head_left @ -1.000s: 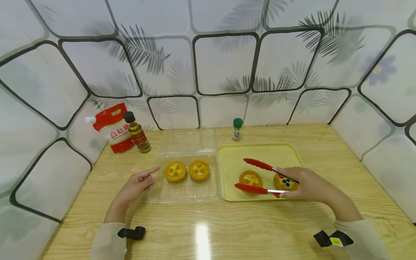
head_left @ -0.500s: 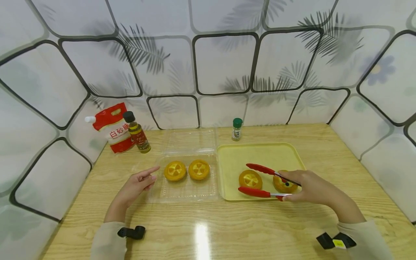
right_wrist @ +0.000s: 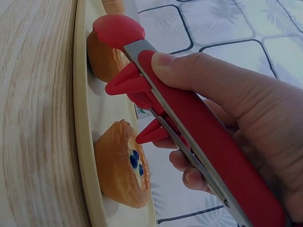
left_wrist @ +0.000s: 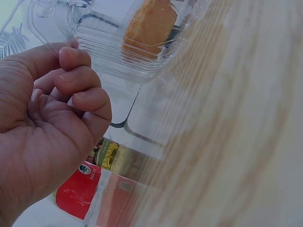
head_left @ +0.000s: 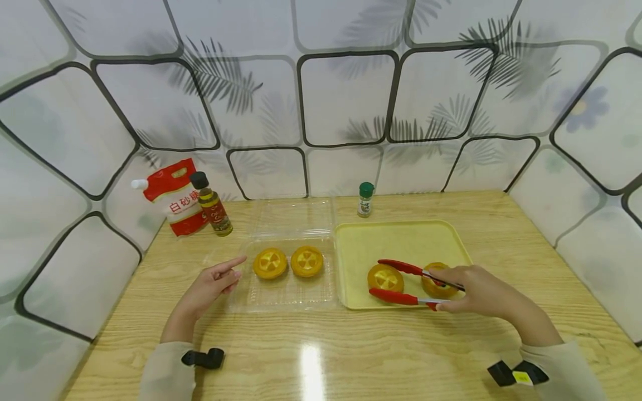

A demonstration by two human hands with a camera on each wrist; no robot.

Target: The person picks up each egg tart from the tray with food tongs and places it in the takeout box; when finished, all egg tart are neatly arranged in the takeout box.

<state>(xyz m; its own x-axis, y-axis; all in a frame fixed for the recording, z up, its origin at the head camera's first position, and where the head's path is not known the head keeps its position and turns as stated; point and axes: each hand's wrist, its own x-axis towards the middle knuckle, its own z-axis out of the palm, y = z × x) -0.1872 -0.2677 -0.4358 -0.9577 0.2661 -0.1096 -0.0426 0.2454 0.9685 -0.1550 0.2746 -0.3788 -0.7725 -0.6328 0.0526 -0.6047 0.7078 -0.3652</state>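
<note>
My right hand (head_left: 471,287) grips red-tipped tongs (head_left: 396,297) above the yellow tray (head_left: 401,236). The tong tips stand apart on either side of a yellow-topped tart (head_left: 385,278); whether both touch it is unclear. Beneath the tong arms and my fingers sits a berry tart (right_wrist: 124,165), partly covered in the head view. My left hand (head_left: 213,287) lies at the left edge of a clear plastic container (head_left: 291,301), index finger stretched towards its rim, other fingers loosely bent. In the container are two yellow-topped tarts, one left (head_left: 270,264) and one right (head_left: 307,262).
Behind the tray stands a small green-capped shaker (head_left: 365,199). At the back left, a dark-capped bottle (head_left: 214,209) leans beside a red and white sugar pouch (head_left: 178,200). The container's clear lid (head_left: 293,217) lies folded back towards the patterned wall (head_left: 346,100).
The tongs have shifted slightly right, and their upper tip has come down closer to the tart, narrowing the gap. My left hand has not moved.
</note>
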